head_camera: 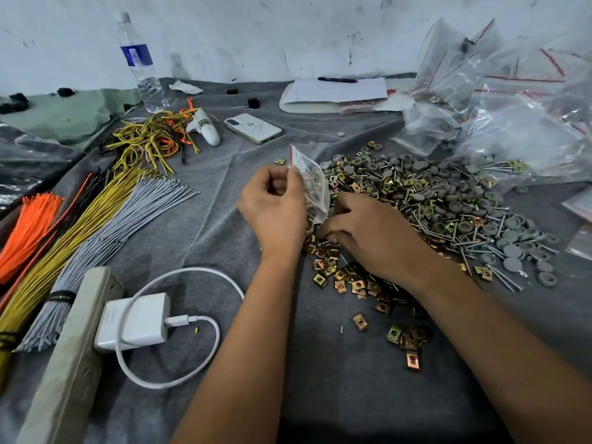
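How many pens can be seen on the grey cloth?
1. The black pen lies on the white notepad at the back of the grey cloth. Others may be hidden under the clear plastic bags on the right.

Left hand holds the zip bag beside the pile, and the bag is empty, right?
Not empty. The head view shows the bag in the left hand with grey caps and other small parts inside, beside the pile.
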Tool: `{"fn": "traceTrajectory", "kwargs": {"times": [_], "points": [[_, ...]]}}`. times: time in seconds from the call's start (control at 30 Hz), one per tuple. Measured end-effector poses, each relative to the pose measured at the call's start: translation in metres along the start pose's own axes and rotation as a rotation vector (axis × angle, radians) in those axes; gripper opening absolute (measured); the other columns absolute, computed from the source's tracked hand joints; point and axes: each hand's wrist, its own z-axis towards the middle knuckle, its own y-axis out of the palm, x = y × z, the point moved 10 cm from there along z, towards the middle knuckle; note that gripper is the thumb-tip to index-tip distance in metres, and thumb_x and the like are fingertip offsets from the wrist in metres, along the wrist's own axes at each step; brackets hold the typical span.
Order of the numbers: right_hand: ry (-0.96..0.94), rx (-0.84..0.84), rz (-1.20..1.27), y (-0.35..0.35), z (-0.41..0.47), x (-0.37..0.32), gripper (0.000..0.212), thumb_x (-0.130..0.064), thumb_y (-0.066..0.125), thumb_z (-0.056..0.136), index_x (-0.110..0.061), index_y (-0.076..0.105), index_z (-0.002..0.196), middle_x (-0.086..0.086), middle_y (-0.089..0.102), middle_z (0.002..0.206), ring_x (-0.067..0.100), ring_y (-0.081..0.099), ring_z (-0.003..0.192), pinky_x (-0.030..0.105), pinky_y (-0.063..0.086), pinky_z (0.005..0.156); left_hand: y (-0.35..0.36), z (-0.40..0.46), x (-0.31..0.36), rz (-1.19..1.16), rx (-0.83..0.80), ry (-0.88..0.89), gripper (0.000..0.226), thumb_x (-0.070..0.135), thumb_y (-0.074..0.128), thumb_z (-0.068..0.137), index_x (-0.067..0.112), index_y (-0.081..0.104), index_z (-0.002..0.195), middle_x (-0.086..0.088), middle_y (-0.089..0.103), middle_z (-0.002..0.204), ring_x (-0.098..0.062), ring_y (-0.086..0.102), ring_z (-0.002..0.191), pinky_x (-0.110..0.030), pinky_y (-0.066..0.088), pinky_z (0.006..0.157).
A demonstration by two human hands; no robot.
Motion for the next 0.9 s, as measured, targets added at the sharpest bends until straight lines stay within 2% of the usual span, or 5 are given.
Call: {"fn": "traceTrajectory", "kwargs": {"times": [0.13,0.3,0.6,0.73,0.9], "points": [[0.062,-0.122,0.015,0.012,0.005,0.007,0.013,-0.037,0.066,0.097,-0.036,0.073,0.109,-0.005,0.053,0.119,0.016,0.053,0.116,0.040,0.052,0.092,0.001,0.000,-0.001,-0.006,-0.014,-0.010,0.024,0.012,0.071,0.090,0.021,0.066,0.068,0.004,0.060,0.059,-0.012,0.055,0.055,-0.029,0.048,0.055],[0.034,-0.224,0.110,0.021,0.000,0.004,0.008,-0.037,0.071,0.094,-0.030,0.070,0.096,-0.007,0.049,0.111,0.009,0.045,0.113,0.037,0.045,0.100,0.000,0.001,-0.003,-0.008,-0.009,-0.024,0.024,0.013,0.071,0.090,0.021,0.065,0.068,0.001,0.061,0.061,-0.015,0.055,0.057,-0.030,0.048,0.056],[0.153,-0.012,0.141,-0.002,-0.010,0.024,0.020,-0.018,0.068,0.097,-0.027,0.050,0.096,-0.006,0.064,0.091,0.011,0.062,0.081,0.032,0.049,0.070,0.003,0.000,-0.004,0.008,-0.027,-0.036,0.021,0.013,0.071,0.091,0.019,0.067,0.071,0.000,0.062,0.062,-0.014,0.056,0.057,-0.031,0.048,0.055],[0.133,0.056,0.018,-0.007,-0.011,0.020,0.025,-0.026,0.076,0.091,-0.022,0.064,0.112,-0.006,0.062,0.102,0.016,0.058,0.101,0.027,0.044,0.082,0.002,0.000,-0.003,0.009,-0.029,-0.029,0.020,0.012,0.070,0.091,0.018,0.067,0.071,0.000,0.062,0.062,-0.015,0.056,0.058,-0.033,0.050,0.057],[-0.010,-0.048,-0.053,0.005,-0.005,-0.006,0.027,-0.049,0.071,0.088,-0.033,0.074,0.109,-0.003,0.053,0.113,0.019,0.038,0.116,0.042,0.040,0.099,0.002,-0.001,-0.001,0.013,-0.029,-0.021,0.024,0.012,0.071,0.090,0.021,0.065,0.069,0.006,0.061,0.060,-0.010,0.054,0.056,-0.028,0.047,0.055]]}}
